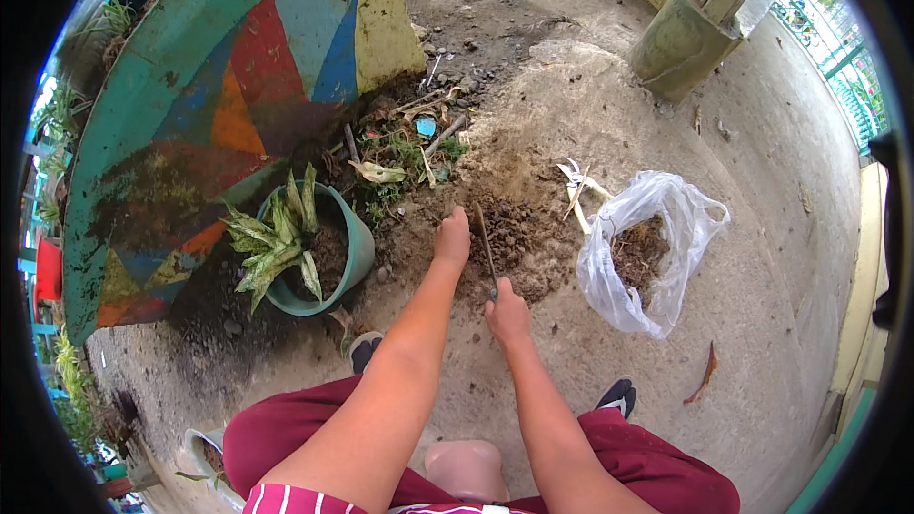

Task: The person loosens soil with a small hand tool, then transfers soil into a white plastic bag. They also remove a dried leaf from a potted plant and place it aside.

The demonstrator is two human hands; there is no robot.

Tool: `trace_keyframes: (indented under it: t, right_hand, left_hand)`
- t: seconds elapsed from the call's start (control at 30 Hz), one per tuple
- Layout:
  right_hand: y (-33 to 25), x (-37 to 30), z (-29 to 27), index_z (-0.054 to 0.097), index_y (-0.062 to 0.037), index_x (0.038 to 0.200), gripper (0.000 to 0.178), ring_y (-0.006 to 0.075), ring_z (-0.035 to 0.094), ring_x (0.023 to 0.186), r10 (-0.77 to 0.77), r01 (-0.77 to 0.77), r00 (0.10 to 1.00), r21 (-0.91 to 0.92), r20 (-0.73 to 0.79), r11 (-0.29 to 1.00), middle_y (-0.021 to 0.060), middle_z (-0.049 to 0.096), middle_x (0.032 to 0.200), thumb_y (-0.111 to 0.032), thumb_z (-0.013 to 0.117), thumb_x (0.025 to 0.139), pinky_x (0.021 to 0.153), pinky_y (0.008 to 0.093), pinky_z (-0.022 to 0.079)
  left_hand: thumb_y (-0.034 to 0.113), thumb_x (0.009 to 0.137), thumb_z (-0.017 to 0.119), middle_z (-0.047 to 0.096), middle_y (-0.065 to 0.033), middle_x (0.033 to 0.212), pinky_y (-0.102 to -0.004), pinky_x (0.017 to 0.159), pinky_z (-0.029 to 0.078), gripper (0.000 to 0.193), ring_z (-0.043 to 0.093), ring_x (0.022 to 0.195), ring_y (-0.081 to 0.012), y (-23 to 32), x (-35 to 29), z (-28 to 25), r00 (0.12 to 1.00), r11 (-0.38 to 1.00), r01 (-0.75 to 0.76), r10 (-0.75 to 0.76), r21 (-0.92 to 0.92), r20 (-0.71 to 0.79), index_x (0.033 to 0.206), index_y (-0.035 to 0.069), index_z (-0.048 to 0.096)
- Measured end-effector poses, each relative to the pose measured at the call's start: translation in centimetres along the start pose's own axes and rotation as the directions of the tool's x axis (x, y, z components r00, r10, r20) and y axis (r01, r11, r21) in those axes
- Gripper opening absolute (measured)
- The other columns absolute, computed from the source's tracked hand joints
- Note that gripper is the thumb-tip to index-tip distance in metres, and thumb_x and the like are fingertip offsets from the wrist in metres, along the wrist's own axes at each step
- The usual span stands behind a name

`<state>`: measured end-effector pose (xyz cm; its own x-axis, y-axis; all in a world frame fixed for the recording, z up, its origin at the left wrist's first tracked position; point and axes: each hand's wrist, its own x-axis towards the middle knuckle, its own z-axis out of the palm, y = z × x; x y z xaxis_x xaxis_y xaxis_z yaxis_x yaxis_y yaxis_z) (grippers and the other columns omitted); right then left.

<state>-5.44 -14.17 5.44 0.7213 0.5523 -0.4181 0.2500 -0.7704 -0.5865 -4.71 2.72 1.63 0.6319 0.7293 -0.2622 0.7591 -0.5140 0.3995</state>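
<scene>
My right hand (507,312) is wrapped round the handle of a long, narrow knife (486,246), its blade smeared with soil and pointing away from me. Just left of the blade, my left hand (453,236) is closed low over the ground, and whatever its fingers may hold is hidden. Loose dark soil (509,233) lies in a crumbly heap beyond and beside the blade. To the right of the heap stands an opened clear plastic bag (609,290) with brown soil and dry plant bits inside.
At left, a green pot (360,262) holds a variegated leafy plant (271,243), beside a low painted wall (257,57). Weeds and litter (409,148) lie past the pot. A concrete post base (684,48) stands far right. A dry leaf (703,373) lies near my foot.
</scene>
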Motion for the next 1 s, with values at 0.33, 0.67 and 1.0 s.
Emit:
trace_keyframes:
  t: [0.33,0.67,1.0]
  right_hand:
    - [-1.5,0.3,-0.7,0.042,-0.0093,0.101,0.028,0.044,0.059,0.076,-0.115,0.139,0.975,0.114,-0.189,0.984,0.0233,0.061,0.079,-0.017,0.058,0.08,0.065,0.0524,0.047]
    - [-0.8,-0.3,-1.4,0.04,-0.0084,0.101,0.027,0.0434,0.06,0.076,0.063,-0.066,0.995,0.037,0.082,0.997,0.0223,0.062,0.079,-0.016,0.057,0.08,0.066,0.0527,0.047]
    - [-3.2,1.8,-3.2,0.043,-0.0074,0.1,0.028,0.045,0.059,0.075,-0.027,0.052,0.986,0.151,-0.163,0.987,0.0227,0.061,0.076,-0.015,0.059,0.078,0.065,0.0529,0.046]
  left_hand:
    - [-0.006,0.079,0.062,0.063,-0.0191,0.089,-0.038,0.062,0.054,0.037,0.066,0.076,-0.0278,-0.3,-0.1,-0.1,0.999,0.99,-0.033,0.032,-0.138,-0.009,0.114,-0.005,0.049]
    - [-0.01,0.078,0.059,0.063,-0.0181,0.092,-0.0366,0.066,0.054,0.031,0.065,0.078,-0.0264,-0.5,2.0,-1.9,0.997,0.946,-0.048,0.065,-0.321,0.042,0.107,-0.004,0.053]
    - [0.005,0.083,0.06,0.059,-0.0159,0.083,-0.0376,0.06,0.048,0.021,0.059,0.074,-0.0267,-0.6,3.4,1.6,0.991,0.963,-0.1,0.074,-0.251,-0.109,0.101,-0.003,0.051]
